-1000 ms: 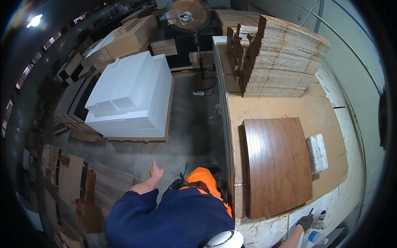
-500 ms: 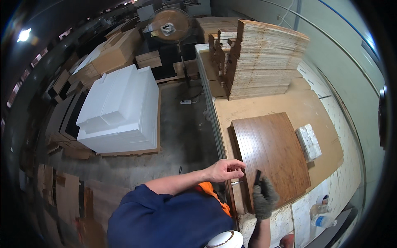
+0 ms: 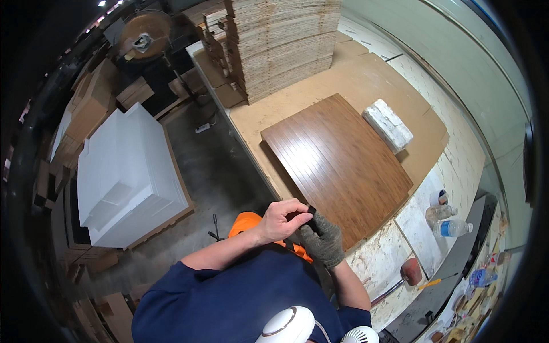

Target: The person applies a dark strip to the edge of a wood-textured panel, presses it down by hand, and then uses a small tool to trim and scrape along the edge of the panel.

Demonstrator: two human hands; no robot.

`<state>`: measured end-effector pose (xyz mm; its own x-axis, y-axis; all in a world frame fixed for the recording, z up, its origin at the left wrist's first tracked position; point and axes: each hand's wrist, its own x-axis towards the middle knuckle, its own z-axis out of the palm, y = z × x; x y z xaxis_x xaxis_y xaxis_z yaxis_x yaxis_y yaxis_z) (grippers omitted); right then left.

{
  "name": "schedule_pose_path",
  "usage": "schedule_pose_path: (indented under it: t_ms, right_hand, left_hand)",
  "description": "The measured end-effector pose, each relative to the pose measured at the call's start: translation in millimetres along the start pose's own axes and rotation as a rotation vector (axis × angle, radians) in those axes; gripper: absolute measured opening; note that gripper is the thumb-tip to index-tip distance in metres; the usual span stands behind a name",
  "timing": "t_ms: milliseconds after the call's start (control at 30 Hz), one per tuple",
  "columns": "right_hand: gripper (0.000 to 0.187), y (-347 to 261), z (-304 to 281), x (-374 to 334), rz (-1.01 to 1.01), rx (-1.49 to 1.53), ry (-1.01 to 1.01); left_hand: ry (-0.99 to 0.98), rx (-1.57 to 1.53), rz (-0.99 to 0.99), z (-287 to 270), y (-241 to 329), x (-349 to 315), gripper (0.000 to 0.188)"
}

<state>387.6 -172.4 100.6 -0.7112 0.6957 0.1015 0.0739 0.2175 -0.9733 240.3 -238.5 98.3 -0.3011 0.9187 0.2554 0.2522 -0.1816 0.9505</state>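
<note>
My bare left hand (image 3: 279,220) is closed in a pinch, thumb and forefinger meeting at the end of a small black stick-like object (image 3: 311,210). The same object is gripped by my right hand (image 3: 323,240), which wears a grey knit glove. What exactly it is, I cannot make out. Both hands meet in front of my body, at the near left edge of a brown wood-grain panel (image 3: 337,166). The panel lies flat on the cardboard-covered workbench (image 3: 417,91), and my hands appear just off its edge.
A white wrapped block (image 3: 388,126) sits beyond the panel, and a tall stack of boards (image 3: 286,43) rises behind it. A red-headed mallet (image 3: 411,271) and plastic bottles (image 3: 453,228) are on the right. White sheets (image 3: 131,177) are piled on the floor at left, near a fan (image 3: 144,37).
My hands have come together; the left now touches the black object in my right, which has drawn back from over the panel. The whole view has swung right and down.
</note>
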Motion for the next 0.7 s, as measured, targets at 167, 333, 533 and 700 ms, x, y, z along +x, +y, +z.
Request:
schedule_pose_path:
  t_ms: [167, 333, 533, 700]
  right_hand:
    - [0.026, 13.5, 1.7, 17.5, 0.130, 0.011, 0.168]
    - [0.027, 14.7, -7.8, 52.3, 0.299, -0.097, 0.373]
    - [0.024, 42.2, 3.8, 93.3, 0.267, -0.551, 0.631]
    - [0.023, 46.4, 20.7, 116.6, 0.184, -1.125, 0.608]
  left_hand:
    - [-0.084, -0.034, -0.118, -19.9, -14.4, 34.8, 0.015]
    - [0.097, -0.076, -0.313, -95.1, -75.7, 71.4, 0.031]
    - [0.071, 0.284, -0.236, -171.8, -135.4, 121.3, 0.069]
    - [-0.182, 0.160, -0.219, -182.9, -168.5, 137.5, 0.080]
